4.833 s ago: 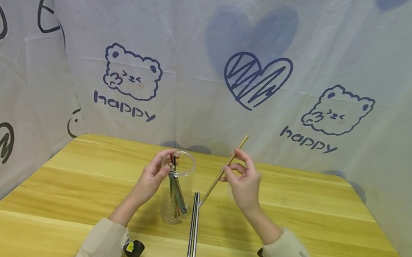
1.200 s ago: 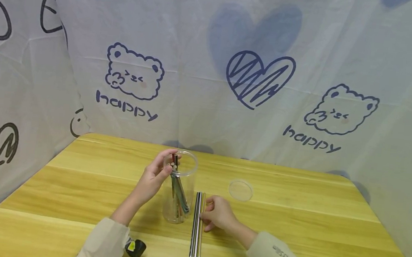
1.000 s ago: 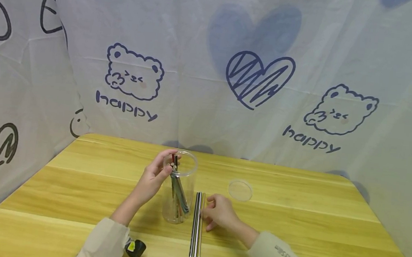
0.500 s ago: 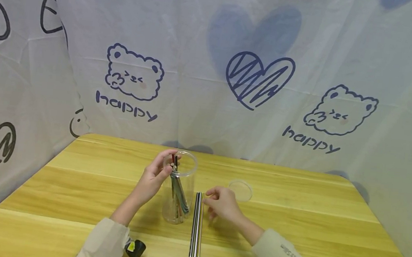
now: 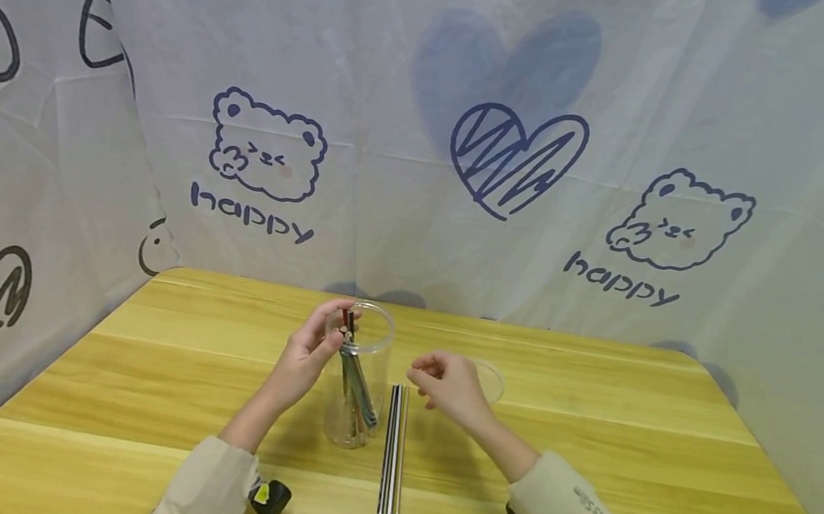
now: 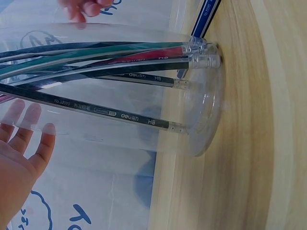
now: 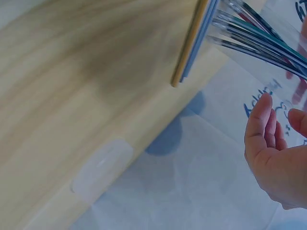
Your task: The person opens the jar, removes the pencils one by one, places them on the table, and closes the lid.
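With its thumb and fingers curled round the upper part, my left hand (image 5: 305, 359) holds a tall clear plastic jar (image 5: 377, 387) upright on the table. Several pencils (image 6: 148, 122) lean inside it, dark, green and red, with their metal-capped ends at the bottom in the left wrist view. Right of the jar, three pencils (image 5: 394, 460) lie side by side, the rightmost yellowish, their silver ends toward me. My right hand (image 5: 453, 387) hovers above their far ends, fingers bent loosely and holding nothing. In the right wrist view, a gap separates its thumb from its fingers.
A clear round lid (image 5: 494, 383) lies on the wooden table (image 5: 626, 447) behind my right hand, partly hidden by it. A white printed cloth (image 5: 387, 204) hangs beyond the table's far edge. Another cloth hangs on the left.
Earlier my right hand held the yellowish pencil raised; that pencil now lies beside the other two. My right hand has let go and lifted away toward the far side. My left hand stays put.
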{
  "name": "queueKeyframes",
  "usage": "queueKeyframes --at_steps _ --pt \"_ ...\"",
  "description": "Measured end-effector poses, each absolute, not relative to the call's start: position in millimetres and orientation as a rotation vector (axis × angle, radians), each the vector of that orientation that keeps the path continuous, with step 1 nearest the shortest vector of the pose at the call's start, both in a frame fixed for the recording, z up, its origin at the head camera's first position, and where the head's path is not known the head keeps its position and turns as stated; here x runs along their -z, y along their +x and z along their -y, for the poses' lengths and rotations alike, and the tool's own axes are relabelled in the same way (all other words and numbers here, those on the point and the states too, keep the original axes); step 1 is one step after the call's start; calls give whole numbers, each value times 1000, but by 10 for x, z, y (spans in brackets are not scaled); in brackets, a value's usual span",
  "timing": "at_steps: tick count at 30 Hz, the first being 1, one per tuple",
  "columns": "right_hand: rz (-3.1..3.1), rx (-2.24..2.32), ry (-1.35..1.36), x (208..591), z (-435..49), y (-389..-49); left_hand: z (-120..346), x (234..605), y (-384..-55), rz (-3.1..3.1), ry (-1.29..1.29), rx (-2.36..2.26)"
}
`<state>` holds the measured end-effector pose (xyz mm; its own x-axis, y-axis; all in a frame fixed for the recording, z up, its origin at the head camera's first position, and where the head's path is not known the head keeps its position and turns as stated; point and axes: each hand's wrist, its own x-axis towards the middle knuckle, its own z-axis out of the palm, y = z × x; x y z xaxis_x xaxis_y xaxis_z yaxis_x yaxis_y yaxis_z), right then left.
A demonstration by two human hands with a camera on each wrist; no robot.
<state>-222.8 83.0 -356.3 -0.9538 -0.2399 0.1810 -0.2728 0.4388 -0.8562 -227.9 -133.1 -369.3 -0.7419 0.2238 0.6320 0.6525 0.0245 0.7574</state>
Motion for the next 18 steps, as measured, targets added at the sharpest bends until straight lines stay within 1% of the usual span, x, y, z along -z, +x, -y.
queueKeyframes --at_steps 10,18 --pt "2535 -1489 552 3331 -789 -2168 1329 3676 -2273 1965 -903 1772" --pt "2372 -1364 652 3241 -723 -2145 1332 3680 -2277 1966 -904 1771"
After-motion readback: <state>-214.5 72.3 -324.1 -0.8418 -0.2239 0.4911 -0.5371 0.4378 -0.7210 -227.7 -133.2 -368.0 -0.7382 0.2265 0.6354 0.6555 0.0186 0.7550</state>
